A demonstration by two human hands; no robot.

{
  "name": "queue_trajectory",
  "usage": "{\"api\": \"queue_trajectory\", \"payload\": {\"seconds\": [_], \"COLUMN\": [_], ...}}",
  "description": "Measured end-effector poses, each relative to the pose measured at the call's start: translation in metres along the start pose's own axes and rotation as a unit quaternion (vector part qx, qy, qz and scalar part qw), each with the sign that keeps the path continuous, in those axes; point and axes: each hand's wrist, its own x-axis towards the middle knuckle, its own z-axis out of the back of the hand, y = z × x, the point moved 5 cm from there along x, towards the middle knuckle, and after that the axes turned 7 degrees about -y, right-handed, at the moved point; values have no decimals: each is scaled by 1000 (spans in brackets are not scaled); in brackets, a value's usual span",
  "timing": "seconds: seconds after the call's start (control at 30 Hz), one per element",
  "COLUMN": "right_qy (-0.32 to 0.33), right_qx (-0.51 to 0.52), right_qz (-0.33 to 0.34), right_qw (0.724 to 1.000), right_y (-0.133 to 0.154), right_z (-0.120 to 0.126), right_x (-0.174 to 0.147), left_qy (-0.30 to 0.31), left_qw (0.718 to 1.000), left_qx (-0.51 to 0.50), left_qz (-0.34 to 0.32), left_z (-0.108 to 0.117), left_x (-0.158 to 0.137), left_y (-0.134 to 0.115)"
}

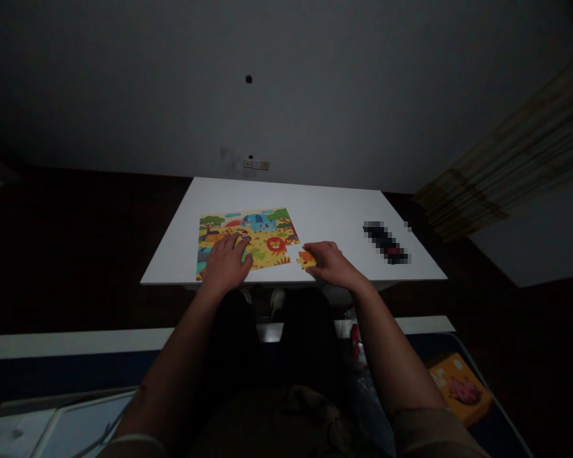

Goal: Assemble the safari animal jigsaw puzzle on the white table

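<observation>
A colourful animal jigsaw puzzle (262,245) lies on the white table, with elephants, a lion and trees on it. Its lower right corner has a gap. My left hand (226,262) rests flat on the left part of the puzzle, fingers spread, covering some of the picture. Just right of the gap, my right hand (332,262) pinches an orange and yellow puzzle piece (306,258) between thumb and fingers. That piece is close to the puzzle's edge; a strip of white table shows between them. My fingers hide its right side.
The white table (334,213) stands near a grey wall with a socket (256,165). A dark, pixelated object (386,243) lies on its right side. An orange box (461,389) sits on the seat to my right. A curtain (516,159) hangs at the far right.
</observation>
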Motion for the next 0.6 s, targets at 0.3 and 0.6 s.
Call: {"api": "queue_trajectory", "payload": {"seconds": [0.3, 0.6], "right_qy": [-26, -16], "right_qx": [95, 116], "right_qz": [38, 57], "right_qw": [994, 991], "right_y": [12, 20], "right_z": [-5, -9], "right_x": [9, 30], "left_qy": [-2, -22], "left_qw": [1000, 999], "left_qx": [-16, -33], "left_qz": [4, -8], "left_z": [-1, -6], "left_x": [0, 0], "left_y": [1, 6]}}
